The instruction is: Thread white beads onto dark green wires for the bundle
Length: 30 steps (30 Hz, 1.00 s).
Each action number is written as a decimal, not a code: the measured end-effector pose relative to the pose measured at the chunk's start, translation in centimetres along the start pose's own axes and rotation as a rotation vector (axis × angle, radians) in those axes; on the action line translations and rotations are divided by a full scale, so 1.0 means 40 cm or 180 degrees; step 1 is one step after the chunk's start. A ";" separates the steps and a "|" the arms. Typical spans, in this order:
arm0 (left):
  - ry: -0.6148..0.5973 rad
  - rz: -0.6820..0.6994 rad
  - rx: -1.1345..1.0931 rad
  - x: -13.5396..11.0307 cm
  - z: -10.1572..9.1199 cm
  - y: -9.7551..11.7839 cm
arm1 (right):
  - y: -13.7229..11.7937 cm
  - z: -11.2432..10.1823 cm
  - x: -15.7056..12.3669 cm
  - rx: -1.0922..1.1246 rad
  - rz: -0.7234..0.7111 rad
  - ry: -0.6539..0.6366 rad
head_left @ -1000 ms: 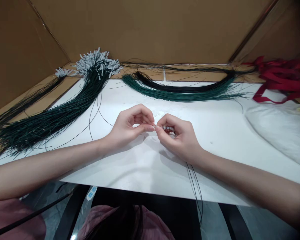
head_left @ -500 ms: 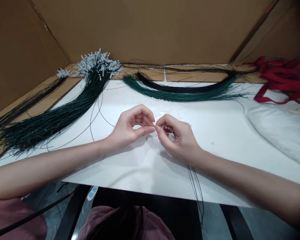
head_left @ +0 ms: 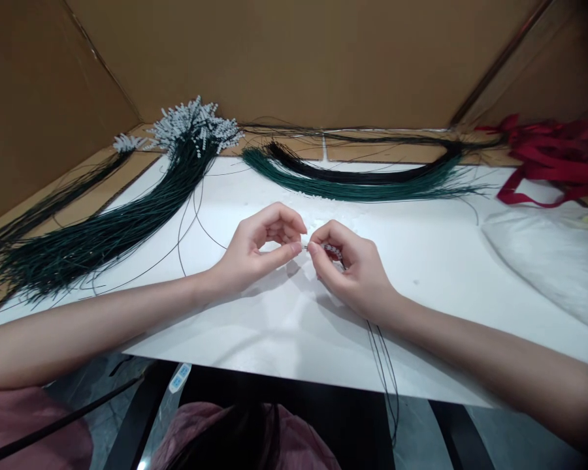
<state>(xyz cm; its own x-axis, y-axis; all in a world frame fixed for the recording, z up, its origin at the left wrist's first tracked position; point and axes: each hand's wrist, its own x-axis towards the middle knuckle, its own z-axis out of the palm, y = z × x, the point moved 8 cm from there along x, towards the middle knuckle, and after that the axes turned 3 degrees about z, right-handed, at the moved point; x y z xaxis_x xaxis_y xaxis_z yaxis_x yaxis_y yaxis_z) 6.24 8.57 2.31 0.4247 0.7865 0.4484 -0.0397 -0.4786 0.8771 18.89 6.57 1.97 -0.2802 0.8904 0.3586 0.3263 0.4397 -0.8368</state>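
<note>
My right hand (head_left: 349,269) is closed around a few thin dark wires (head_left: 383,365) that trail down past the front edge of the white sheet (head_left: 284,326). Small white beads (head_left: 331,249) sit on the wire tips between its thumb and forefinger. My left hand (head_left: 257,249) meets it fingertip to fingertip, pinching something too small to make out at the wire's end. Both hands rest in the middle of the sheet.
A thick bundle of dark green wires (head_left: 108,228) with white beaded ends (head_left: 191,124) fans out at the left. A curved bundle of green and black wires (head_left: 357,179) lies behind the hands. Red ribbons (head_left: 553,156) and a clear plastic bag (head_left: 549,254) lie at the right. Cardboard walls (head_left: 294,59) enclose the back.
Both hands stay together with only slight finger movement; the view has shifted down a little.
</note>
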 end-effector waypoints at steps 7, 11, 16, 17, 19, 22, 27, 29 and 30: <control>0.0050 0.0057 -0.0021 -0.001 -0.005 0.000 | 0.001 -0.001 -0.001 0.0026 -0.0018 -0.0019; 0.0054 0.0157 0.0083 -0.002 -0.003 0.008 | 0.002 -0.002 0.000 0.0047 0.0015 -0.0008; 0.0092 0.0370 0.0284 -0.006 0.002 0.026 | 0.012 0.000 0.002 0.0253 0.0232 -0.0009; 0.0080 0.0424 0.0322 -0.007 0.003 0.029 | 0.016 0.002 0.001 0.0306 0.0296 -0.0026; 0.0057 0.0500 0.0379 -0.008 0.006 0.032 | 0.022 0.005 0.001 0.0347 0.0365 -0.0062; 0.0077 0.0538 0.0428 -0.009 0.005 0.032 | 0.023 0.005 0.001 0.0258 0.0329 -0.0083; 0.0087 0.0532 0.0462 -0.011 0.007 0.030 | 0.021 0.003 -0.001 0.0214 0.0305 -0.0082; 0.0068 0.0509 0.0443 -0.012 0.009 0.029 | 0.021 0.002 -0.002 0.0200 0.0308 -0.0056; 0.0066 0.0492 0.0430 -0.011 0.008 0.029 | 0.020 0.000 -0.002 0.0203 0.0305 -0.0036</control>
<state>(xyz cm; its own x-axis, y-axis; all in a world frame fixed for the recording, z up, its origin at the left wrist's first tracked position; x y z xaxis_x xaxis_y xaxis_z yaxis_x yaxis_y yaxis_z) 6.30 7.53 3.05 0.4042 0.7068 0.5805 0.0193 -0.6411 0.7672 19.16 6.83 1.26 -0.2607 0.9266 0.2712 0.2942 0.3438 -0.8918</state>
